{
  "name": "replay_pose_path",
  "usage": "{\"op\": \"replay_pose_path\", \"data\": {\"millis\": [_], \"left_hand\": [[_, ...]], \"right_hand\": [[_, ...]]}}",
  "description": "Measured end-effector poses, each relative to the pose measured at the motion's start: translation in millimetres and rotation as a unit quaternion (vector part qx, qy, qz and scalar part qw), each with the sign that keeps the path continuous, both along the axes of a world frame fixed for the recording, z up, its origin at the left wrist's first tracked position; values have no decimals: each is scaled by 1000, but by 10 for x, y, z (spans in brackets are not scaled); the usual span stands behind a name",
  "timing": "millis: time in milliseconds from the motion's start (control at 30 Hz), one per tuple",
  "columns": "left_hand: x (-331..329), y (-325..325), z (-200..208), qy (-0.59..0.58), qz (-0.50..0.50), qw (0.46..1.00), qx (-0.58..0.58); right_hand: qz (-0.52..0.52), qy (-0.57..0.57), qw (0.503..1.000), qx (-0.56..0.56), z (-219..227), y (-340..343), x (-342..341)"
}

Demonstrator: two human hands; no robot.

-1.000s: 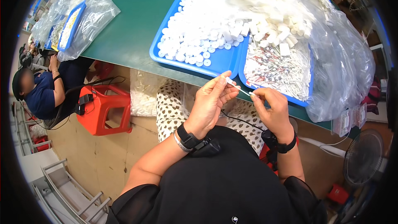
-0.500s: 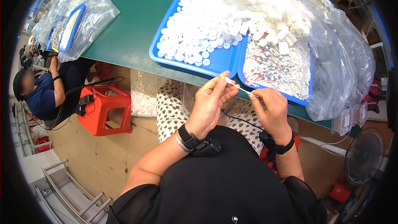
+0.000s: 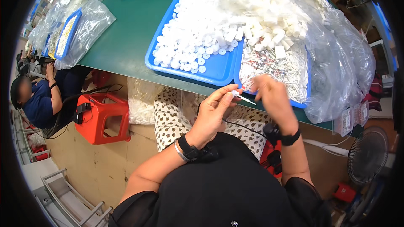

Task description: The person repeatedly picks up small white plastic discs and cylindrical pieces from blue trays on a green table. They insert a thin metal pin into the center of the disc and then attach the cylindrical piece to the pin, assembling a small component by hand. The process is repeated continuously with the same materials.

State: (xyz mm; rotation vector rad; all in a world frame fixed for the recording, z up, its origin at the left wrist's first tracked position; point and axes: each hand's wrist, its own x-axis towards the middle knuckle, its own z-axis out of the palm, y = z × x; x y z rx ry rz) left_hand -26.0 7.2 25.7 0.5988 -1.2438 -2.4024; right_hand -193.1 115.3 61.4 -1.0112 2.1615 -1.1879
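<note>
My left hand (image 3: 213,111) pinches a thin white rod (image 3: 247,100) between thumb and fingers. A small white piece sits at the rod's held end, and the bare end points right. Above and right of that tip is my right hand (image 3: 275,103), its fingers smeared by motion over the near edge of the right blue tray (image 3: 308,90). Many thin white sticks (image 3: 292,77), some with red or dark parts, fill that tray. The left blue tray (image 3: 214,73) holds a heap of small white discs (image 3: 181,44).
White foam-like blocks (image 3: 275,33) spill from a large clear plastic bag (image 3: 332,67) onto the trays. The green table (image 3: 120,42) extends leftward. A red stool (image 3: 103,117) and a seated person (image 3: 40,101) are at left. A black fan (image 3: 368,155) stands at right.
My right hand has come off the rod's right end and moved up toward the stick tray. The left hand keeps the rod. The whole view has shifted slightly.
</note>
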Motion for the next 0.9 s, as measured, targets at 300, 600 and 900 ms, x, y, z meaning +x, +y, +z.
{"op": "replay_pose_path", "data": {"millis": [300,600,900], "left_hand": [[9,-20,-102,0,-46,993,108],[-50,-87,-10,71,-16,997,10],[-14,-1,50,77,2,989,-130]], "right_hand": [[-52,438,881,170,-333,-202,-1243],[8,160,986,42,121,55,-81],[46,-273,961,-28,119,162,287]]}}
